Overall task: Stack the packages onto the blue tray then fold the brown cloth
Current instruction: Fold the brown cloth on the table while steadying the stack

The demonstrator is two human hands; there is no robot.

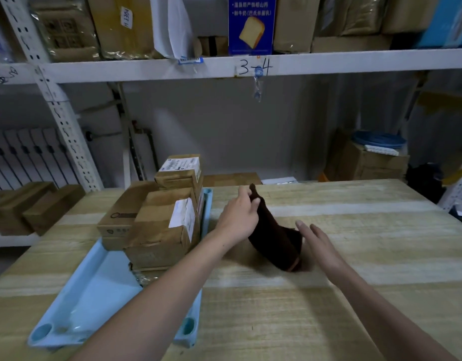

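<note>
Head view, looking down on a pale wooden table [328, 295]. Hidden or cut off: both forearms left the frame at the near edge, and the left forearm crossed over the near right part of the blue tray [94, 290], covering that rim and the base of the packages [159, 225]. How many packages made up the stack could not be counted with certainty; at least four brown cartons showed, two of them bearing white labels whose print was too small to read. The lower end of the brown cloth [274, 235] merged with its own shadow, so its near outline was hard to trace, and its layers could not be told apart.

The packages stood stacked on the far half of the blue tray, at the left of the table; the tray's near half lay bare. The brown cloth lay to the right of the tray, apart from it, on the table between the two hands. The left hand [240, 214] pinched the cloth's far upper corner between curled fingers and thumb, lifting that corner off the table. The right hand [318, 243] lay flat and open just right of the cloth, fingers straight and close together, their tips at the cloth's right edge; whether they touched it could not be told.

A white metal shelf [224, 66] loaded with cartons ran across the far background.
</note>
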